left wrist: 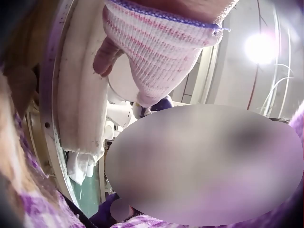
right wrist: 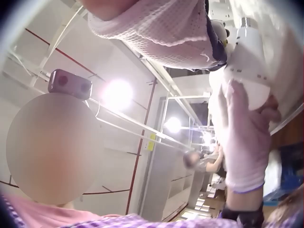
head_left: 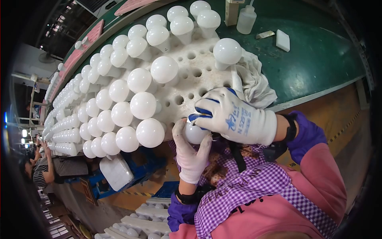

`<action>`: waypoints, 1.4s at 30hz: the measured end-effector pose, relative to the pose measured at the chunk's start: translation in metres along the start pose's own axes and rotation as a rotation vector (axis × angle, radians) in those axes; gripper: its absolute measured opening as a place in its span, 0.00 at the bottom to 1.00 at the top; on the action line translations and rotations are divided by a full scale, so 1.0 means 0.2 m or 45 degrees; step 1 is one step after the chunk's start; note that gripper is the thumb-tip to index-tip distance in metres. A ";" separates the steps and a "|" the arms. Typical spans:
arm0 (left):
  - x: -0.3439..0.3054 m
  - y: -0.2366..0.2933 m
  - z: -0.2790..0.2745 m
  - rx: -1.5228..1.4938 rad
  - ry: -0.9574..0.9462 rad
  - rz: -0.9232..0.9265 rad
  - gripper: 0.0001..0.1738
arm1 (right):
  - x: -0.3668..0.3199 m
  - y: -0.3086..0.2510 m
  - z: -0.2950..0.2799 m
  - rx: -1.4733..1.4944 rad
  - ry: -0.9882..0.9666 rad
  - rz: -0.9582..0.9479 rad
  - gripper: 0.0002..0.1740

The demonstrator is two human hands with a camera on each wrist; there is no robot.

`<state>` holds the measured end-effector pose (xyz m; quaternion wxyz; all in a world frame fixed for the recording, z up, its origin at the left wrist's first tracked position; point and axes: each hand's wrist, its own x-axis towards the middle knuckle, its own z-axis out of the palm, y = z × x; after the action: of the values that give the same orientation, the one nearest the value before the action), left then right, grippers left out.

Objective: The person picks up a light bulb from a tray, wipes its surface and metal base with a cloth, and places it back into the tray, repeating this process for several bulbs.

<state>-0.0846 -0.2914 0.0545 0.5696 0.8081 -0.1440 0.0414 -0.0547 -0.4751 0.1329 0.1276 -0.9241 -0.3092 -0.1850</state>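
My left hand (head_left: pixel 192 153), in a white knit glove, grips a white light bulb (head_left: pixel 194 134) by its round dome, at the near edge of a white board with holes (head_left: pixel 169 99). In the right wrist view that bulb (right wrist: pixel 248 54) stands base up, its dome in the left hand's fingers (right wrist: pixel 236 102). My right hand (head_left: pixel 238 117), in a white glove with blue-coated fingers, is bent over the bulb in the head view. I cannot tell whether its fingers hold anything. The left wrist view shows the left glove (left wrist: pixel 156 52) beside the pale dome (left wrist: pixel 126 80).
Rows of white bulbs (head_left: pixel 144 105) fill the board's left and far parts; a lone bulb (head_left: pixel 227 51) stands at right. A white cloth (head_left: pixel 254 79) lies by the board. Beyond are a plastic bottle (head_left: pixel 246 20) and white block (head_left: pixel 283 40) on the green table (head_left: pixel 318 59).
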 end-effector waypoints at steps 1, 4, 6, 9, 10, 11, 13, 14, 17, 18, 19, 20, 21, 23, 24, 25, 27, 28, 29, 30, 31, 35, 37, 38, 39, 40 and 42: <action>0.00 0.00 0.00 0.042 -0.007 0.001 0.41 | 0.02 0.04 0.02 -0.001 0.001 -0.001 0.11; -0.01 0.02 -0.01 -0.194 0.001 -0.085 0.40 | 0.09 0.19 0.14 0.058 -0.050 0.187 0.20; -0.02 0.04 -0.04 -0.488 -0.001 -0.219 0.39 | 0.14 0.24 0.18 0.061 0.097 0.192 0.20; -0.05 0.01 -0.05 -0.848 -0.015 -0.330 0.40 | 0.19 0.27 0.24 0.100 0.113 0.267 0.23; -0.05 0.01 -0.05 -0.898 -0.004 -0.338 0.40 | 0.18 0.27 0.24 0.061 0.156 0.211 0.24; -0.05 0.02 -0.06 -0.950 0.006 -0.347 0.41 | 0.18 0.27 0.24 0.021 0.197 0.153 0.25; -0.04 0.04 -0.06 -0.965 0.025 -0.358 0.41 | 0.06 0.23 0.06 0.124 0.398 0.173 0.23; -0.04 0.05 -0.06 -0.978 0.032 -0.368 0.42 | 0.00 0.23 0.01 0.182 0.440 0.237 0.22; 0.00 0.09 -0.07 -0.971 -0.048 -0.372 0.42 | -0.21 0.31 -0.06 0.108 0.477 0.472 0.22; 0.01 0.09 -0.06 -0.982 -0.064 -0.366 0.42 | -0.27 0.36 -0.04 0.061 0.442 0.547 0.23; 0.03 0.09 -0.06 -1.008 -0.098 -0.352 0.42 | -0.32 0.41 0.01 0.015 0.410 0.621 0.23; 0.04 0.09 -0.05 -1.033 -0.131 -0.337 0.42 | -0.37 0.45 0.04 -0.014 0.333 0.615 0.28; 0.05 0.10 -0.04 -1.037 -0.148 -0.333 0.42 | -0.41 0.46 0.07 -0.039 0.258 0.634 0.33; 0.08 0.11 -0.01 -1.028 -0.162 -0.352 0.37 | -0.48 0.49 0.18 -0.107 0.194 0.605 0.38; 0.10 0.12 0.00 -1.027 -0.185 -0.347 0.37 | -0.51 0.50 0.23 -0.106 0.119 0.536 0.33; 0.12 0.14 0.02 -0.879 -0.187 -0.373 0.35 | -0.54 0.51 0.25 -0.113 0.128 0.549 0.33; 0.19 0.18 0.03 -0.725 -0.193 -0.386 0.33 | -0.55 0.51 0.24 0.110 -0.077 0.612 0.27; 0.22 0.20 0.04 -0.653 -0.262 -0.435 0.32 | -0.55 0.48 0.18 0.178 0.074 0.728 0.22; 0.24 0.20 0.05 -0.582 -0.332 -0.491 0.31 | -0.55 0.44 0.11 0.217 0.211 0.781 0.24; 0.26 0.20 0.07 -0.548 -0.337 -0.514 0.32 | -0.56 0.41 0.05 0.247 0.277 0.787 0.25; 0.27 0.21 0.08 -0.553 -0.349 -0.521 0.32 | -0.56 0.36 -0.02 0.273 0.343 0.802 0.26; 0.31 0.25 0.14 -0.375 -0.472 -0.623 0.30 | -0.48 0.14 -0.11 0.155 0.288 0.413 0.30; 0.31 0.25 0.15 -0.366 -0.547 -0.547 0.29 | -0.44 0.09 0.09 0.019 0.313 0.334 0.29; 0.32 0.24 0.15 -0.362 -0.577 -0.509 0.28 | -0.44 0.10 0.13 0.017 0.370 0.295 0.28; 0.32 0.24 0.15 -0.362 -0.567 -0.516 0.28 | -0.41 0.12 0.13 0.025 0.366 0.287 0.28; 0.32 0.23 0.15 -0.309 -0.576 -0.505 0.29 | -0.38 0.13 0.11 0.081 0.367 0.314 0.27; 0.31 0.20 0.15 -0.247 -0.605 -0.491 0.29 | -0.32 0.18 0.07 0.239 0.368 0.358 0.26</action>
<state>-0.0400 -0.3426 0.0940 0.5919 0.7494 -0.1205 -0.2710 -0.0768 -0.5317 0.0896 0.2806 -0.9060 -0.1715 -0.2665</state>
